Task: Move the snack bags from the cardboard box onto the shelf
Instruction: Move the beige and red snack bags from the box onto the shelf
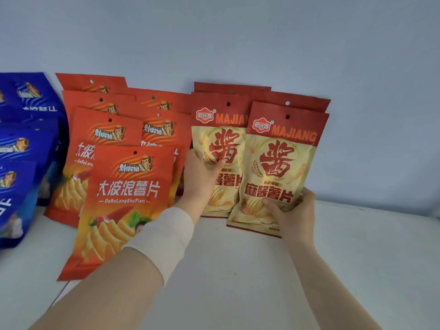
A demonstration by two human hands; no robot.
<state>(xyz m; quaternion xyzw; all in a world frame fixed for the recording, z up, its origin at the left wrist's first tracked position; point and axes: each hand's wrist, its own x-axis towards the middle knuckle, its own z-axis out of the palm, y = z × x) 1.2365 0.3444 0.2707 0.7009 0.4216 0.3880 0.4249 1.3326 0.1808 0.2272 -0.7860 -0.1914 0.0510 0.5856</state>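
On the white shelf (238,270) stand rows of snack bags that lean back toward the wall. My right hand (291,215) grips the lower edge of the front cream-and-red MAJIANG bag (282,163), thumb on its face, the bag upright on the shelf. My left hand (200,177) grips the left side of the MAJIANG bag (220,141) just behind it, thumb across the print. More red-topped bags of the same kind stand behind these two. The cardboard box is out of view.
Several orange-red chip bags (128,194) stand in rows to the left of my left hand. Several blue bags (21,148) fill the far left edge. A pale blue wall (238,44) backs the shelf. Bare shelf surface lies to the right of the MAJIANG bags.
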